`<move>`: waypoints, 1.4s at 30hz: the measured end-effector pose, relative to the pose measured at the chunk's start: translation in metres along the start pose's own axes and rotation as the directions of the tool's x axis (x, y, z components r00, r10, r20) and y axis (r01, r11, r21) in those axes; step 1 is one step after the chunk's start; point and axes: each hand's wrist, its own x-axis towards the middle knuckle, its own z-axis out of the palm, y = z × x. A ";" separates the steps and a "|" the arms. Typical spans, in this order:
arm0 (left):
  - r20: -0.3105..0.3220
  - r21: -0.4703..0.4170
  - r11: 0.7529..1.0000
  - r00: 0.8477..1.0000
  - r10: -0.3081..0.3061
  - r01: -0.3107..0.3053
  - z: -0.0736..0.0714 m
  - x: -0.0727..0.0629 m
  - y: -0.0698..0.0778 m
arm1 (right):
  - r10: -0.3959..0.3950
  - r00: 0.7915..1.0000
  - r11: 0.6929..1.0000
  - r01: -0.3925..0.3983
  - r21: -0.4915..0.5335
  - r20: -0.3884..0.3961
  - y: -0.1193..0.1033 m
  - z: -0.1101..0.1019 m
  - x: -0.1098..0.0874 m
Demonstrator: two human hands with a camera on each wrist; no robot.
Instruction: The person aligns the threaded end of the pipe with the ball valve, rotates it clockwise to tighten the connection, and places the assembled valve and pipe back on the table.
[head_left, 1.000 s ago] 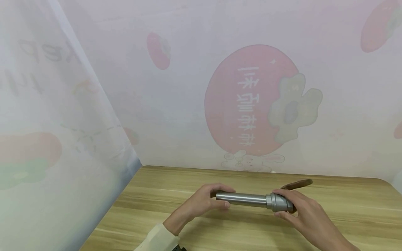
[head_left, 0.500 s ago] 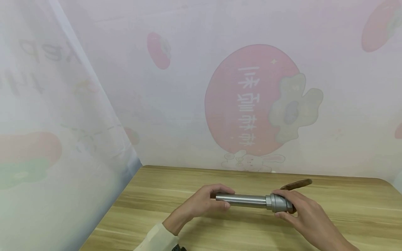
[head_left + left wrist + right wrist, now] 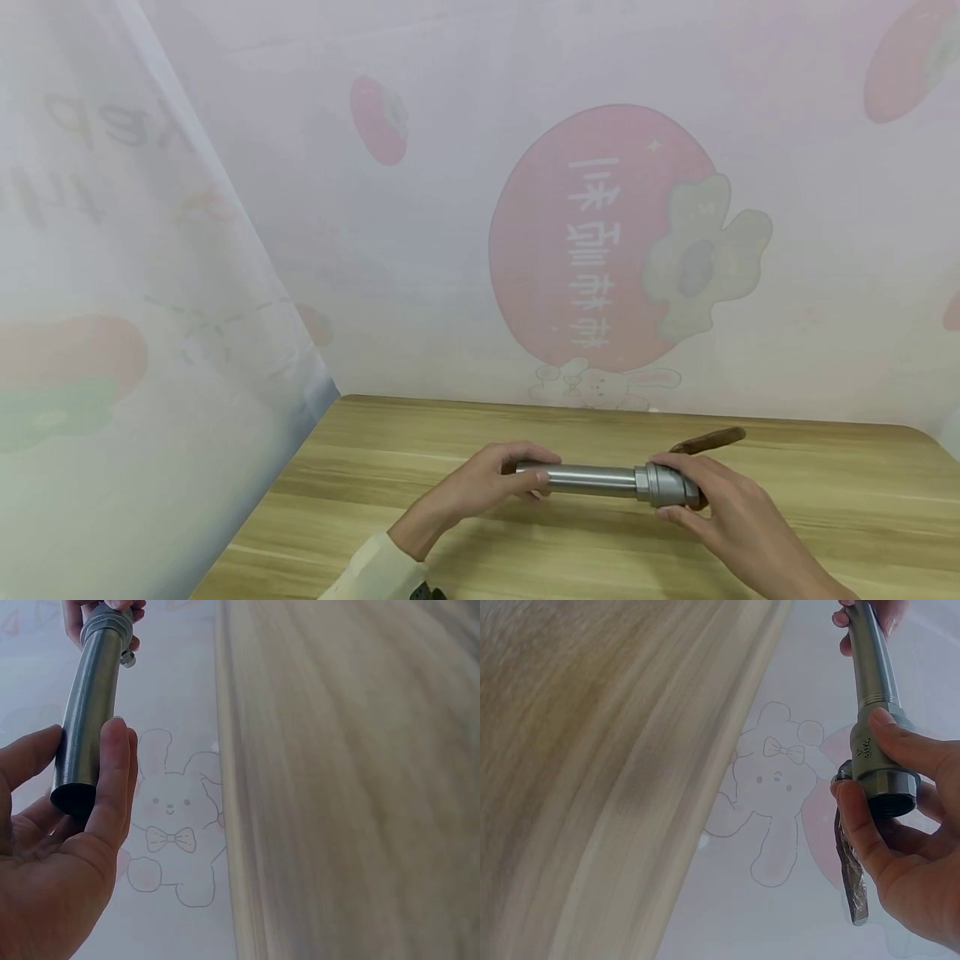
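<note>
A smooth steel pipe [image 3: 592,478] joins a grey metal ball valve [image 3: 663,485] with a brown-looking lever handle [image 3: 708,440]. My left hand [image 3: 476,485] grips the pipe's free end, thumb on one side and fingers on the other; the left wrist view shows the pipe's [image 3: 90,712] dark end between them. My right hand [image 3: 738,518] holds the valve body with thumb and fingers. In the right wrist view, a little thread shows where the pipe enters the valve [image 3: 870,750], and the lever [image 3: 852,877] lies beside my fingers. The valve's far side is hidden by my right hand.
Both hands are over a wood-grain table [image 3: 360,467]. Behind it hangs a pale printed curtain [image 3: 420,275] with strawberries and a rabbit, and another curtain panel [image 3: 150,275] stands along the left side.
My left thumb has moved up across the pipe's end, and a fingertip now shows below it. The right hand, the valve and its lever stay nearly still.
</note>
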 end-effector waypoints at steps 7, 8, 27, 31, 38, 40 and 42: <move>-0.013 0.011 1.000 1.000 0.010 -0.010 0.000 0.000 0.001 | -0.004 1.000 1.000 0.004 0.004 0.001 0.000 0.000 0.000; -0.015 0.013 1.000 1.000 0.012 -0.012 0.000 0.000 0.001 | -0.004 1.000 1.000 0.004 0.005 0.002 0.000 0.000 0.000; -0.027 0.081 0.995 0.998 0.054 -0.052 -0.002 0.001 -0.005 | 0.001 1.000 1.000 -0.001 0.012 0.012 0.000 0.000 0.000; -0.040 0.092 0.995 0.998 0.042 -0.038 -0.001 0.001 -0.003 | 0.005 1.000 1.000 -0.006 0.014 0.015 -0.001 0.000 0.000; -0.048 0.099 0.995 0.998 0.036 -0.031 -0.001 0.002 -0.004 | 0.001 1.000 1.000 -0.002 0.016 0.013 0.000 -0.001 0.000; -0.050 0.101 0.994 0.998 0.037 -0.031 -0.001 0.002 -0.004 | -0.002 1.000 1.000 0.002 0.017 0.011 0.000 -0.001 0.000; -0.055 0.104 0.994 0.998 0.039 -0.033 -0.001 0.002 -0.005 | -0.003 1.000 1.000 0.003 0.022 0.014 0.000 -0.001 0.000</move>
